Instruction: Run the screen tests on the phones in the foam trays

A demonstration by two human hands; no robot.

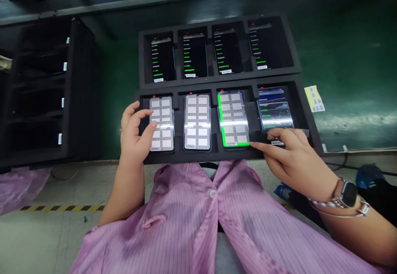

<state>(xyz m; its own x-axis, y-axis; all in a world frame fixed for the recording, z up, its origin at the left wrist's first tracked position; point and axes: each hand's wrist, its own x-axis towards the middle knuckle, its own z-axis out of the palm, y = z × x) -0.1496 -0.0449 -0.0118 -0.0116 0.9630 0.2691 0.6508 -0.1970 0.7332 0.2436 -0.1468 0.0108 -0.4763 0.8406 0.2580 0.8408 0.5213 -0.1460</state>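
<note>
A black foam tray (223, 154) holds a front row of several smartphones, and a second tray (217, 23) behind it holds more showing dark screens with green-and-white text. My left hand (135, 131) lies at the leftmost front phone (161, 123), its thumb and index finger on the grey grid screen. A second grid-screen phone (197, 123) sits beside it, untouched. My right hand (288, 154) reaches in from the right. Its index fingertip touches the tray by the lower corner of a green-edged phone (233, 118). The far-right phone (275, 110) is partly covered by my fingers.
A black slotted rack (43, 92) stands to the left on a green mat (350, 58). A yellow printed label (314, 98) lies right of the trays. Cables and a blue bag (369, 176) sit at lower right. A pink garment (21, 189) lies at lower left.
</note>
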